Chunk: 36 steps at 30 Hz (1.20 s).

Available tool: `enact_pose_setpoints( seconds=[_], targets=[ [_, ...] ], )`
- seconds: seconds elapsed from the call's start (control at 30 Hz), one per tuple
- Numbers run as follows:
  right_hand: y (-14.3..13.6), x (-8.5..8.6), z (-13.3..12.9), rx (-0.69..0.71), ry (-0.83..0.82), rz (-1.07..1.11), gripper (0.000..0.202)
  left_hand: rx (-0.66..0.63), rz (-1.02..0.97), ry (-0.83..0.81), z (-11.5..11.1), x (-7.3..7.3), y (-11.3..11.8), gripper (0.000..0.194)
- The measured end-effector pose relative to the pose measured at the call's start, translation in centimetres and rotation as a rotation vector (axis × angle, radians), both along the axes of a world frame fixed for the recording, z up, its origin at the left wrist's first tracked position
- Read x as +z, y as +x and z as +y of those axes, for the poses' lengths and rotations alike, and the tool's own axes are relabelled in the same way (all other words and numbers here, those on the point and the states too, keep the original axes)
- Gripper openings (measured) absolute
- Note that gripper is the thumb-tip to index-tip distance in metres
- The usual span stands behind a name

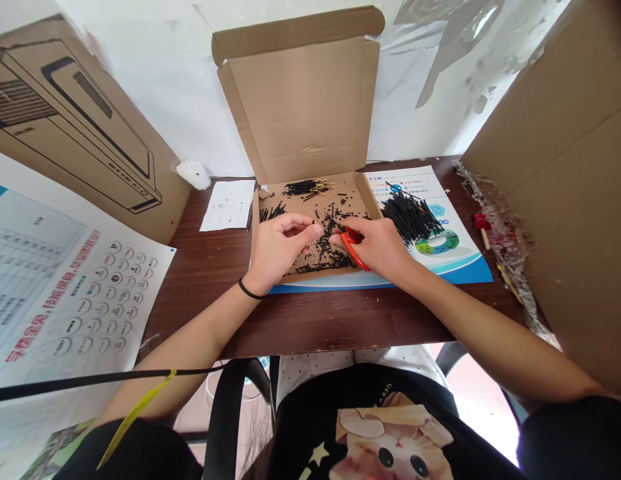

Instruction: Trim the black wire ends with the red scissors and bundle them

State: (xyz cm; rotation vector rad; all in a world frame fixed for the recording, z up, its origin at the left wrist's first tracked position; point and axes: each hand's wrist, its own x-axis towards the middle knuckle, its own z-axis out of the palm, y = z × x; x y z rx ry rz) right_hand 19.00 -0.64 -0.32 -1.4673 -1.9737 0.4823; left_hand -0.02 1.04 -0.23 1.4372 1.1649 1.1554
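Observation:
Red-handled scissors (354,249) are in my right hand (383,247), their blades pointing up and left over the open cardboard box (360,183). Thumb and forefinger of my left hand (283,243) are pinched together just left of the blades; what sits between them is too small to make out. Below both hands, many short black cut bits (323,257) lie scattered on the box floor. A bundle of black sticks with gold-coloured ends (310,188) rests at the back of the box. More black sticks (273,211) lie along its left side, partly behind my left hand.
Right of the box, a large pile of black sticks (413,217) lies on a printed sheet (455,250). A white paper (227,205) with dark specks is on the left. Cardboard panels (555,167) wall the dark wooden table (190,267). Crumpled clear plastic (510,253) lines the right edge.

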Motion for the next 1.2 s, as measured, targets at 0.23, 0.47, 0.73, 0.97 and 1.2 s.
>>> enact_pose_setpoints(
  seconds=[0.23,0.47,0.73,0.97,1.2],
  targets=[
    [-0.07,-0.24,0.01,0.009,-0.005,-0.015,0.045,-0.005,-0.05,-0.06,0.03,0.23,0.1,0.03],
    [-0.07,-0.27,0.01,0.018,-0.007,-0.015,0.044,-0.024,-0.039,-0.075,0.04,0.14,0.06,0.033],
    [-0.03,-0.35,0.01,0.034,-0.022,0.023,0.047,-0.034,-0.052,-0.087,-0.03,0.37,0.19,0.034],
    [-0.01,-0.39,-0.04,0.046,-0.033,0.027,0.046,-0.025,-0.065,-0.108,-0.12,0.67,0.29,0.036],
    [0.0,-0.39,0.06,0.047,-0.022,0.023,0.047,-0.032,-0.041,-0.087,-0.16,0.59,0.19,0.035]
  ],
)
